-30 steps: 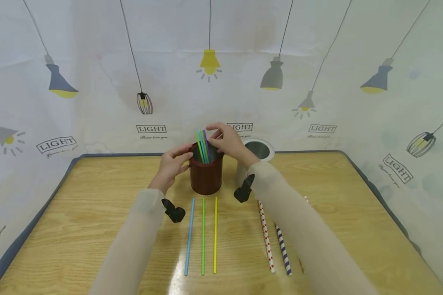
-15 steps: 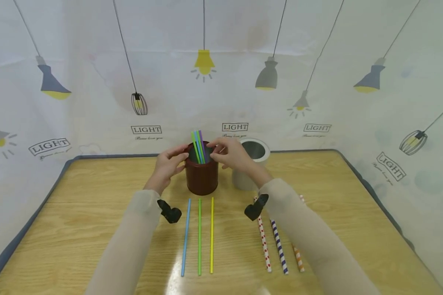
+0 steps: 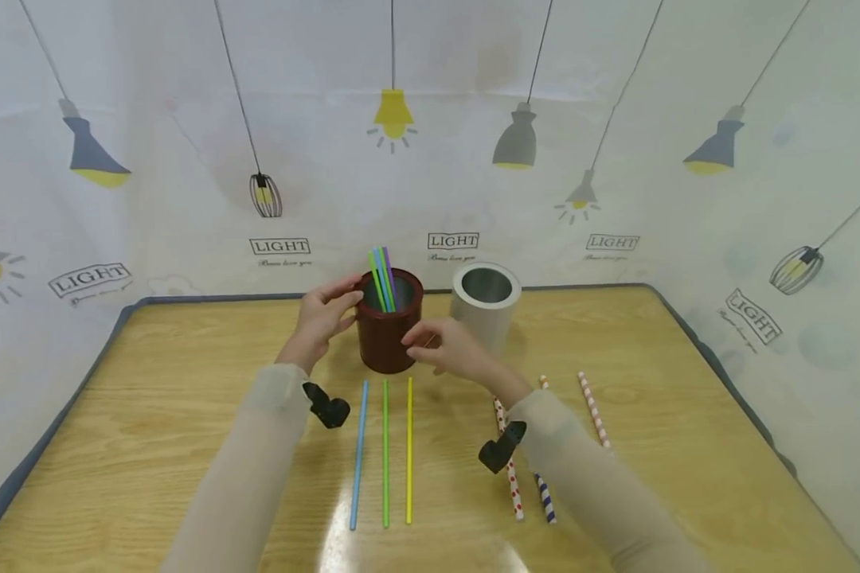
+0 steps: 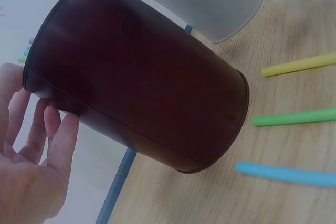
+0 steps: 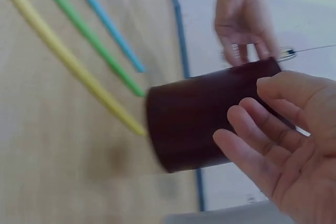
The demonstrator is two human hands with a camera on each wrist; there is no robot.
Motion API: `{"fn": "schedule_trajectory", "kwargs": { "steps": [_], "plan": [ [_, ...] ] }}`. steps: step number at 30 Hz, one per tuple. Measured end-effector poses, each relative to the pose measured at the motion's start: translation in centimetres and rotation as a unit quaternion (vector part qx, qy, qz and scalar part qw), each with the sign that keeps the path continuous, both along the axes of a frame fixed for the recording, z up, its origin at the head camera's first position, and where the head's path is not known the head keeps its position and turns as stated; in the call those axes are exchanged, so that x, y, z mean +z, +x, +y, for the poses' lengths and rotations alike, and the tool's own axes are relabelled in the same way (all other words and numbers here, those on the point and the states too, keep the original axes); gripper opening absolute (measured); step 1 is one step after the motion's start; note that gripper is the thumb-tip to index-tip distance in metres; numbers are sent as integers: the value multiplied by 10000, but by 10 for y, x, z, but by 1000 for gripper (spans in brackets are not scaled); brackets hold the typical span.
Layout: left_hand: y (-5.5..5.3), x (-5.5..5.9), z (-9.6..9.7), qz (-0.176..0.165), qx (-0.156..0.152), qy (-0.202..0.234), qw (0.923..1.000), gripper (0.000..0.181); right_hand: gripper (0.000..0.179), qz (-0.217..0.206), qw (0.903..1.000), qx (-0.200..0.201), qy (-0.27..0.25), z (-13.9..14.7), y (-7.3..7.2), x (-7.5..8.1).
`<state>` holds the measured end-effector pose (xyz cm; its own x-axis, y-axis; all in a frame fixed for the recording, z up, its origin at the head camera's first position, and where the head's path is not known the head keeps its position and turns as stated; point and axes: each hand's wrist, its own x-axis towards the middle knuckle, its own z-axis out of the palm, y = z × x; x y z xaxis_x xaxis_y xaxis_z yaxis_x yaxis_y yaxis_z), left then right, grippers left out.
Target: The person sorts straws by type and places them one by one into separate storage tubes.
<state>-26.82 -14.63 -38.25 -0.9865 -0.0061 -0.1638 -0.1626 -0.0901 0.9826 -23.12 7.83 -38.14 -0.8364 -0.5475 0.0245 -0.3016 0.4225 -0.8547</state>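
A dark brown cylindrical pot (image 3: 385, 342) stands upright at the table's back middle. Several thin straws (image 3: 378, 274), green, blue and purple, lean inside it and poke above its rim. My left hand (image 3: 317, 320) holds the pot at its upper left side, thumb and fingers spread against the rim and wall. In front of the pot's lower right side hovers my right hand (image 3: 450, 350), fingers loosely bent and holding nothing. On the wood lie a blue straw (image 3: 359, 454), a green straw (image 3: 385, 454) and a yellow straw (image 3: 409, 454), side by side.
A white pot (image 3: 489, 314) stands right of the brown one. Patterned paper straws, including a red-dotted one (image 3: 514, 485), a blue-striped one (image 3: 545, 497) and a pink-striped one (image 3: 593, 406), lie right, partly under my right sleeve. A lamp-printed cloth backdrop (image 3: 330, 143) rises behind the table.
My right hand has left the brown pot's rim and moved down in front of its right side. The left hand stays at the rim. The view has shifted slightly.
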Motion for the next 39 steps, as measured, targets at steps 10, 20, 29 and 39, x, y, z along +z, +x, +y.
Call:
{"fn": "schedule_trajectory", "kwargs": {
  "steps": [10,20,29,39],
  "plan": [
    [1,2,-1,-15,-51,53,10000,43,20,-489,9947,-826,-369,-5,9,-47],
    [1,1,-1,-10,-29,31,10000,42,26,-1599,9685,-1646,-963,-10,23,-74],
    [0,2,0,-22,-13,-32,10000,42,35,-1416,9595,-1969,-1435,-15,33,-89],
    [1,2,0,-5,67,-99,9999,42,44,-1126,9689,-1936,-1057,-17,32,-88]
  ]
}}
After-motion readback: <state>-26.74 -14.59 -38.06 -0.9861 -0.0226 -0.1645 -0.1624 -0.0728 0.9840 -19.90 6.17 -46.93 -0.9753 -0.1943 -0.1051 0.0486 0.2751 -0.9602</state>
